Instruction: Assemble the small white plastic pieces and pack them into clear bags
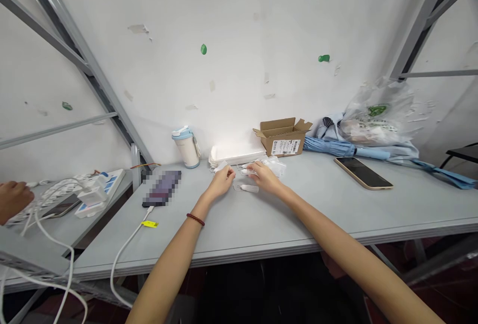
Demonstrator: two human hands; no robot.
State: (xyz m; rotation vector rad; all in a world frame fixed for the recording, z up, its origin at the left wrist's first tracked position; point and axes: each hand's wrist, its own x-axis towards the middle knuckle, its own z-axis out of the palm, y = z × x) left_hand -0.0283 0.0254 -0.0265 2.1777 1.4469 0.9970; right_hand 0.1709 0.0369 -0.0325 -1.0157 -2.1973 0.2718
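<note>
My left hand (223, 180) is closed, its fingertips curled together, and what they hold, if anything, is too small to make out. A white piece (221, 165) lies just behind it. My right hand (264, 177) reaches over small white pieces, thumb and fingers bent around the end of a slim white item (245, 171). On the table between and in front of the hands lies a flat white strip with a thin loop (249, 188). Clear plastic bags (277, 165) sit just behind my right hand. A white stack (237, 156) lies behind both hands.
An opened cardboard box (287, 137) and a lidded cup (186, 148) stand by the wall. To the left is a charging phone (163, 188); to the right, another phone (363, 172), a blue umbrella (330, 146) and a plastic bag (377, 120). Another person's hand (14, 198) shows far left.
</note>
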